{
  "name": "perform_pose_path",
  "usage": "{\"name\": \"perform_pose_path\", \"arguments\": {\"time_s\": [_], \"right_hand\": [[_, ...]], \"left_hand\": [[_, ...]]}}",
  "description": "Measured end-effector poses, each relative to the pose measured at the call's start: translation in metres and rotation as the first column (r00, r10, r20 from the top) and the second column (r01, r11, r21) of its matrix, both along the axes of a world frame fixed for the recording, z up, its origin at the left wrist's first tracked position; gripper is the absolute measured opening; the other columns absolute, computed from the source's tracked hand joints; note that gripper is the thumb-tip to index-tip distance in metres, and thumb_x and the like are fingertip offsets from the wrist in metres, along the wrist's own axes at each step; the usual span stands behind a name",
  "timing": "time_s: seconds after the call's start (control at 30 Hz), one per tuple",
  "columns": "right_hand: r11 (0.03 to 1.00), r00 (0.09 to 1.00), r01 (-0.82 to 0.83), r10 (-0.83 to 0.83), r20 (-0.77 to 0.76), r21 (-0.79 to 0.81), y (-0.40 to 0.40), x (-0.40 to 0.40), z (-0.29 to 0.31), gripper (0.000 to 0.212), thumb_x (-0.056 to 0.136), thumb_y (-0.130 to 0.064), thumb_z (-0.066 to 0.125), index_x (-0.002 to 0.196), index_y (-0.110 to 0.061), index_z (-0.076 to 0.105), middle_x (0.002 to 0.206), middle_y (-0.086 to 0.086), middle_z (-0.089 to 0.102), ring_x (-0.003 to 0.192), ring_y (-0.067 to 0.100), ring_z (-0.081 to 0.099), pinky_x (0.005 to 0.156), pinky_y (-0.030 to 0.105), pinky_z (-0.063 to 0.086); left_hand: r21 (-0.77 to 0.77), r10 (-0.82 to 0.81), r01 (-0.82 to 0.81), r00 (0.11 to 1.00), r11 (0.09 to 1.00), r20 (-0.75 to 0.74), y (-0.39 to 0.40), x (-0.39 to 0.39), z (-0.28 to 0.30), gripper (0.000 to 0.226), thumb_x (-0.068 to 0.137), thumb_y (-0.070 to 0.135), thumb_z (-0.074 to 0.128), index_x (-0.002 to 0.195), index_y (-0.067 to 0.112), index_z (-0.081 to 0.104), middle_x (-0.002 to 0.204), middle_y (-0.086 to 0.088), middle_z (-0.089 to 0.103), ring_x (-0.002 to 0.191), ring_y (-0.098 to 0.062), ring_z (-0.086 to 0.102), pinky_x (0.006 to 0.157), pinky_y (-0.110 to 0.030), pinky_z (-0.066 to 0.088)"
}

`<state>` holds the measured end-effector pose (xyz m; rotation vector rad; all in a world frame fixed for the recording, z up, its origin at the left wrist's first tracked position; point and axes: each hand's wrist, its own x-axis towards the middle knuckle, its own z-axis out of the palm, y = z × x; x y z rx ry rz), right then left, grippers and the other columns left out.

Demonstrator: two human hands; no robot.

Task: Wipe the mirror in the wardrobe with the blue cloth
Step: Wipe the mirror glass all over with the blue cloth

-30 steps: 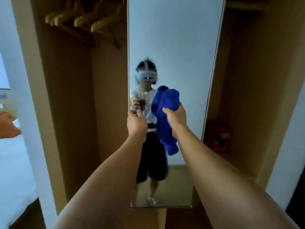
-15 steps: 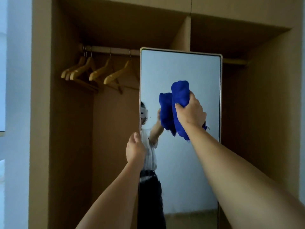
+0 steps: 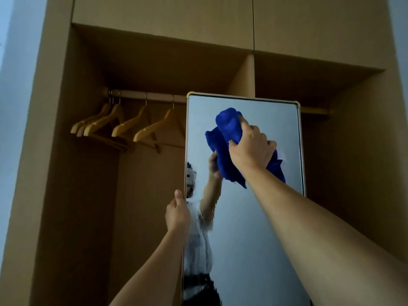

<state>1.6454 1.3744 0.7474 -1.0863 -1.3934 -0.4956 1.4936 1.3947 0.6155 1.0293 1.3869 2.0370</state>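
A tall mirror [image 3: 260, 228] with a thin light frame stands in the open wooden wardrobe. My right hand [image 3: 251, 149] presses a bunched blue cloth [image 3: 229, 129] against the upper part of the glass, a little below the top edge. The cloth's reflection shows just left of it. My left hand [image 3: 177, 214] grips the mirror's left edge about halfway down the visible part. The glass reflects a person's raised arm and white shirt along its left side.
Several wooden hangers [image 3: 132, 129] hang from a rail [image 3: 154, 97] to the left of the mirror. A vertical divider [image 3: 245, 76] rises behind the mirror's top. The right-hand compartment [image 3: 344, 151] is dark. Closed upper cabinets [image 3: 165, 16] run above.
My view has tilted upward, from the mirror's lower half to its top. My right hand has carried the cloth up the glass. My left hand still grips the left edge.
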Motion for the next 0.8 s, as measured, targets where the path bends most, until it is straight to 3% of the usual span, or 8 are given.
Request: {"name": "perform_pose_path", "arguments": {"time_s": [0.07,0.2,0.33,0.4,0.5,0.6,0.7,0.8], "right_hand": [[0.999,0.999,0.039,-0.040,0.026,0.030,0.005,-0.003,0.006,0.056,0.092,-0.029,0.055,0.144,-0.030,0.033,0.124,0.004,0.057,0.112,0.027,0.052,0.095,0.042,0.031],[0.993,0.994,0.093,-0.097,0.055,0.077,0.013,-0.008,0.023,0.058,0.091,-0.028,0.057,0.144,-0.029,0.033,0.128,0.005,0.054,0.114,0.028,0.050,0.096,0.043,0.030],[0.990,0.991,0.096,-0.105,0.086,0.102,0.017,-0.016,0.040,0.060,0.092,-0.026,0.056,0.146,-0.029,0.030,0.130,0.007,0.052,0.116,0.030,0.047,0.096,0.043,0.028],[0.990,0.988,0.098,-0.109,0.107,0.105,0.018,-0.021,0.046,0.061,0.092,-0.027,0.056,0.147,-0.029,0.028,0.133,0.007,0.050,0.119,0.030,0.046,0.097,0.044,0.027],[0.986,0.981,0.122,-0.137,0.140,0.111,0.021,-0.029,0.051,0.062,0.093,-0.030,0.056,0.148,-0.029,0.025,0.137,0.007,0.047,0.122,0.030,0.044,0.100,0.044,0.026],[0.983,0.974,0.131,-0.152,0.168,0.128,0.024,-0.036,0.056,0.063,0.093,-0.030,0.056,0.148,-0.030,0.025,0.139,0.007,0.047,0.123,0.030,0.043,0.101,0.045,0.026],[0.979,0.965,0.139,-0.168,0.200,0.151,0.025,-0.043,0.060,0.064,0.093,-0.032,0.056,0.148,-0.030,0.024,0.139,0.007,0.046,0.122,0.031,0.042,0.100,0.045,0.026],[0.973,0.958,0.130,-0.173,0.231,0.188,0.026,-0.049,0.062,0.062,0.093,-0.030,0.054,0.148,-0.030,0.024,0.140,0.006,0.046,0.122,0.031,0.041,0.100,0.045,0.026]], "left_hand": [[0.010,-0.007,0.007,1.000,1.000,0.008,0.006,-0.002,0.007,0.066,0.098,0.052,0.027,0.124,0.000,0.056,0.122,-0.025,0.059,0.115,-0.040,0.056,0.097,-0.048,0.044],[0.010,-0.036,0.036,0.999,0.999,0.024,0.014,-0.008,0.017,0.064,0.098,0.052,0.029,0.106,-0.004,0.059,0.074,-0.008,0.055,0.065,-0.020,0.052,0.064,-0.033,0.044],[-0.004,-0.122,0.123,0.990,0.992,0.070,0.023,-0.015,0.022,0.073,0.091,0.065,0.030,0.127,0.006,0.054,0.115,-0.012,0.064,0.105,-0.029,0.061,0.097,-0.046,0.047],[-0.002,-0.137,0.138,0.988,0.990,0.064,0.025,-0.014,0.026,0.076,0.088,0.069,0.030,0.129,0.010,0.053,0.121,-0.014,0.062,0.111,-0.031,0.059,0.100,-0.048,0.045],[-0.002,-0.134,0.134,0.990,0.991,0.051,0.020,-0.013,0.032,0.073,0.089,0.067,0.030,0.124,0.009,0.057,0.115,-0.024,0.062,0.104,-0.034,0.062,0.093,-0.042,0.050],[-0.030,-0.099,0.100,0.995,0.995,0.026,0.016,-0.011,0.034,0.061,0.096,0.056,0.032,0.084,0.004,0.061,0.061,-0.009,0.050,0.052,-0.018,0.049,0.055,-0.027,0.043],[-0.046,-0.092,0.094,0.995,0.994,0.037,0.018,-0.010,0.032,0.071,0.095,0.055,0.035,0.105,-0.012,0.057,0.074,-0.020,0.056,0.061,-0.028,0.059,0.059,-0.032,0.051],[-0.020,-0.067,0.068,0.997,0.997,0.048,0.021,-0.008,0.032,0.071,0.096,0.053,0.036,0.121,-0.012,0.053,0.093,-0.029,0.062,0.082,-0.040,0.064,0.074,-0.040,0.053]]}}
